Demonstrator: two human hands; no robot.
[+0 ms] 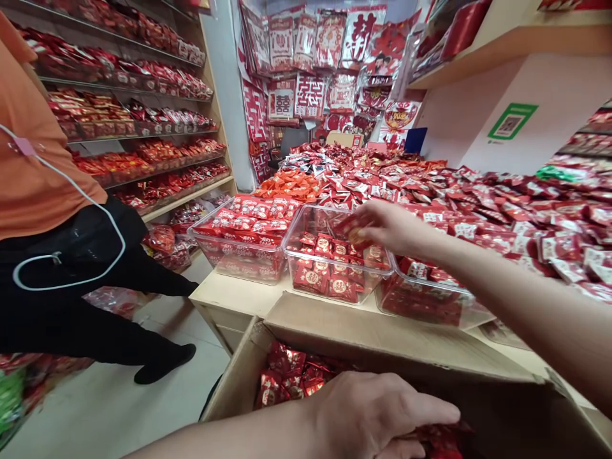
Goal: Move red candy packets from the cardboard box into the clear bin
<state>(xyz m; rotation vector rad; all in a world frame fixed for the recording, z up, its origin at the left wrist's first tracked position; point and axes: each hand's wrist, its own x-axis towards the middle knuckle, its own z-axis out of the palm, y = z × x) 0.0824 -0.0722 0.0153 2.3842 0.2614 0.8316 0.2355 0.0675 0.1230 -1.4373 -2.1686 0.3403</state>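
My right hand [382,226] reaches in from the right over the middle clear plastic bin [335,280]. Its fingers are closed on a small red packet [352,231]. Rows of similar red packets with round gold emblems [322,245] lie in that bin. Lower down, my left hand [377,411] is inside the open cardboard box [335,319], fingers curled over red packets [442,440] at its bottom right. The hand partly covers those packets. More shiny red packets [287,366] lie in the left part of the box.
Another clear bin [243,255] of red packets stands left, and a third bin [430,299] right, along the counter edge. Loose packets [382,172] heap behind them. A person in orange [48,146] stands left before stocked shelves [134,121]. Red decorations [329,44] hang behind.
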